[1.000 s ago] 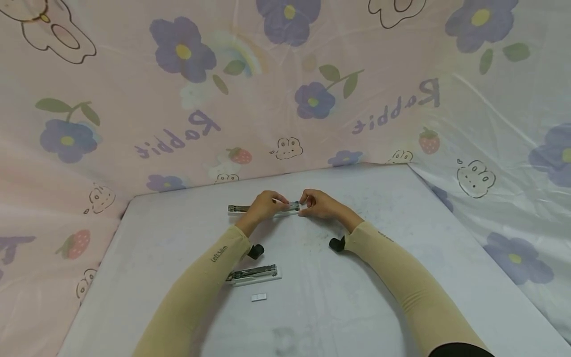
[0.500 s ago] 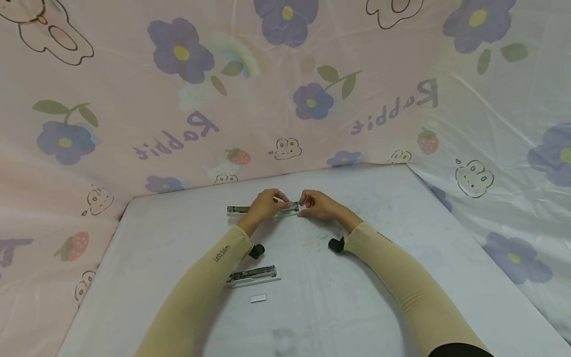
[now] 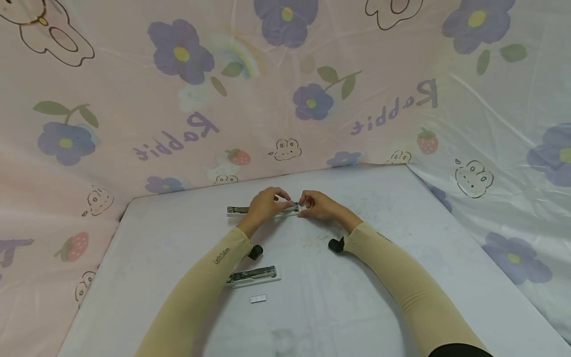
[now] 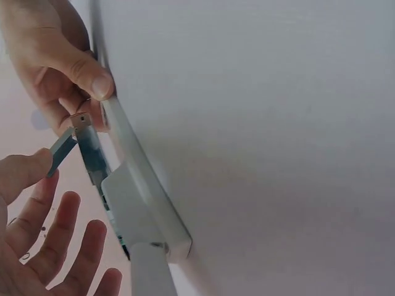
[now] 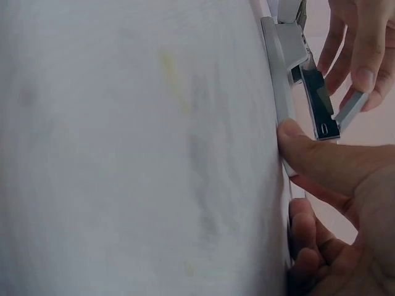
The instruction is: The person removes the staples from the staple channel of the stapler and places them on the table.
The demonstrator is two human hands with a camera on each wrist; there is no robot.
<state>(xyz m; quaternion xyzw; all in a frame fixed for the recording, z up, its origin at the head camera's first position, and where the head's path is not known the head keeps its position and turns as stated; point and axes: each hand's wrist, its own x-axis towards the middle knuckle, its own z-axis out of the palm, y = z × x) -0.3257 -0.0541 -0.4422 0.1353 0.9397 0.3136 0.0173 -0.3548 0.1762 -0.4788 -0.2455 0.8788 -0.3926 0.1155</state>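
Observation:
At the far middle of the table a white stapler [image 3: 238, 210] lies with its top swung open and its metal magazine [image 5: 321, 105] showing. My left hand [image 3: 266, 203] pinches a short strip of staples [image 4: 62, 152] between thumb and index finger. The strip slants at the magazine's front end, its tip right at the metal; the other left fingers are spread. At the same end, my right hand [image 3: 322, 205] grips the stapler's base [image 5: 279, 92], thumb on its edge. A second opened stapler [image 3: 254, 275] lies nearer, its left end hidden behind the left sleeve.
Another staple strip [image 3: 257, 298] lies on the white table [image 3: 339, 307] just in front of the nearer stapler. A patterned cloth [image 3: 250, 109] hangs behind the table and along its sides. Black wrist cameras [image 3: 336, 245] stick out below both cuffs.
My left fingers have edged slightly to the right at the magazine's front end, still pinching the strip. The right hand and the nearer stapler stay where they were.

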